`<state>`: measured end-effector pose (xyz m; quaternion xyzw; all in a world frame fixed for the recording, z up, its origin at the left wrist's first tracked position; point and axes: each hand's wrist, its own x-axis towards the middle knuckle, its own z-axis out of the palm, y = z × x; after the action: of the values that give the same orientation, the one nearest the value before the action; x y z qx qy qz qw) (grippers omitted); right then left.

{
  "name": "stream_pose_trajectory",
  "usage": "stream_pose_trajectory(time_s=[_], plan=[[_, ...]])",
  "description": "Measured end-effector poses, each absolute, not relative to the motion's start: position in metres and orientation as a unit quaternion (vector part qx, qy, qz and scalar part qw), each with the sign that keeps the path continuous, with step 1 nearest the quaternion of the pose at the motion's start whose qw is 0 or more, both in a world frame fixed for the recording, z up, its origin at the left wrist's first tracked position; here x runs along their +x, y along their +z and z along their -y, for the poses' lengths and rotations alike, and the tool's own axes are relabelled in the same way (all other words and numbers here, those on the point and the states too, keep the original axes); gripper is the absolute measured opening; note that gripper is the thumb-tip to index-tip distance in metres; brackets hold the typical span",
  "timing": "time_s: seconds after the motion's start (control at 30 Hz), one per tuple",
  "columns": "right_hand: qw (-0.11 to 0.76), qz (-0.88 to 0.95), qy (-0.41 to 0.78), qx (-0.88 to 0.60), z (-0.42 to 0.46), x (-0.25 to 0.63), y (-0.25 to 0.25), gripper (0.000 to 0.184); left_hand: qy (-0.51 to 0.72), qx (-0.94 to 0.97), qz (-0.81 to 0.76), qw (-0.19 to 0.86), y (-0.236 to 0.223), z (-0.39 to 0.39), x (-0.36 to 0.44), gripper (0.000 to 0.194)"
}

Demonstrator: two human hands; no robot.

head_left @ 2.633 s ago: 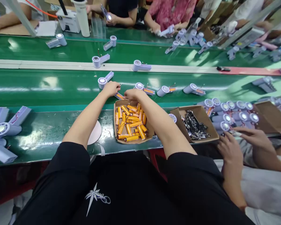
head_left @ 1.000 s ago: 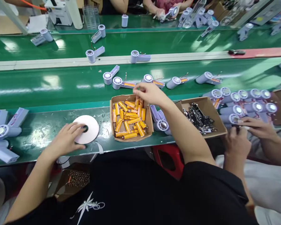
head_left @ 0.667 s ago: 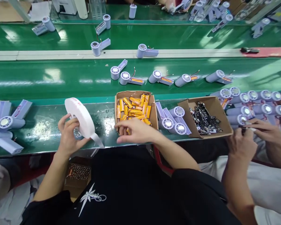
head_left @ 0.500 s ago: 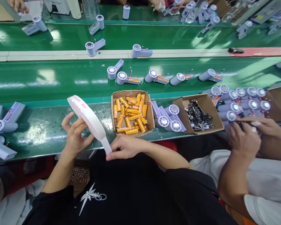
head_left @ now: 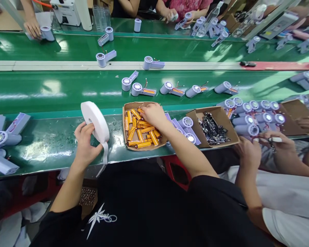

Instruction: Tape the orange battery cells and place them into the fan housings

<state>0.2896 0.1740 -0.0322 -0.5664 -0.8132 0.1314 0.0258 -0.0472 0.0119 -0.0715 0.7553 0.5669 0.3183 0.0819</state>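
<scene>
A roll of white tape (head_left: 99, 123) is held up on edge by my left hand (head_left: 85, 142), fingers at its core, above the bench's front edge. Its loose end hangs down toward me. My right hand (head_left: 154, 116) reaches into a cardboard box (head_left: 125, 137) full of orange wrapped batteries (head_left: 144, 130). Its fingertips are closed at an orange battery (head_left: 140, 110) near the box's back edge; the palm hides part of the pile. Right of the box, partly behind my forearm, lie several lilac handheld fan bodies (head_left: 187, 122).
A second box (head_left: 234, 139) holds black circuit boards (head_left: 212, 128). More fan bodies stand in a row on the green conveyor (head_left: 74, 92) and lie at the bench's left end (head_left: 5, 139). A co-worker's hands (head_left: 249, 147) work close on my right; other people sit across the belt.
My left hand has lifted the tape roll off the bench. My right hand pinched the tape's loose end, then let it go and moved to the battery box.
</scene>
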Motion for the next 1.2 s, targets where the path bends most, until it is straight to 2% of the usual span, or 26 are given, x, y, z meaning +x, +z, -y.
stream_pose_trajectory(time_s=[0.07, 0.2, 0.3, 0.43, 0.5, 0.67, 0.83, 0.87, 0.9, 1.03, 1.1, 1.2], plan=[[0.103, 0.806, 0.199, -0.548, -0.168, 0.293, -0.032, 0.03, 0.326, 0.771, -0.546, 0.026, -0.066, -0.011, -0.048, 0.084], [0.376, 0.687, 0.391, -0.484, -0.133, 0.299, -0.019, 0.035, 0.29, 0.802, -0.521, -0.022, -0.055, -0.003, -0.049, 0.079], [0.468, 0.607, 0.474, -0.434, -0.105, 0.293, -0.01, 0.038, 0.249, 0.839, -0.484, -0.015, -0.048, 0.002, -0.041, 0.082], [0.51, 0.564, 0.466, -0.452, -0.082, 0.275, -0.011, 0.043, 0.222, 0.856, -0.467, 0.011, -0.046, 0.002, -0.03, 0.084], [0.502, 0.563, 0.46, -0.469, -0.072, 0.266, -0.02, 0.044, 0.22, 0.853, -0.473, 0.021, -0.048, 0.001, -0.028, 0.083], [0.436, 0.568, 0.522, -0.464, -0.062, 0.262, -0.037, 0.05, 0.197, 0.857, -0.476, 0.004, -0.042, 0.003, -0.032, 0.083], [0.321, 0.586, 0.652, -0.359, -0.079, 0.281, -0.014, 0.053, 0.187, 0.864, -0.467, -0.021, -0.023, 0.005, -0.033, 0.077], [0.323, 0.582, 0.658, -0.353, -0.079, 0.279, -0.011, 0.054, 0.191, 0.862, -0.469, -0.026, -0.021, 0.006, -0.029, 0.077], [0.349, 0.568, 0.655, -0.355, -0.076, 0.273, -0.011, 0.058, 0.197, 0.858, -0.474, -0.032, -0.02, 0.007, -0.024, 0.078], [0.544, 0.432, 0.594, -0.405, -0.056, 0.242, -0.031, 0.078, 0.266, 0.829, -0.489, -0.052, -0.027, 0.022, 0.005, 0.082], [0.579, 0.403, 0.566, -0.426, -0.057, 0.244, -0.04, 0.082, 0.285, 0.845, -0.453, -0.017, -0.034, 0.032, 0.009, 0.084], [0.609, 0.426, 0.495, -0.449, -0.072, 0.277, -0.04, 0.075, 0.263, 0.861, -0.433, 0.051, -0.05, 0.043, -0.018, 0.083]])
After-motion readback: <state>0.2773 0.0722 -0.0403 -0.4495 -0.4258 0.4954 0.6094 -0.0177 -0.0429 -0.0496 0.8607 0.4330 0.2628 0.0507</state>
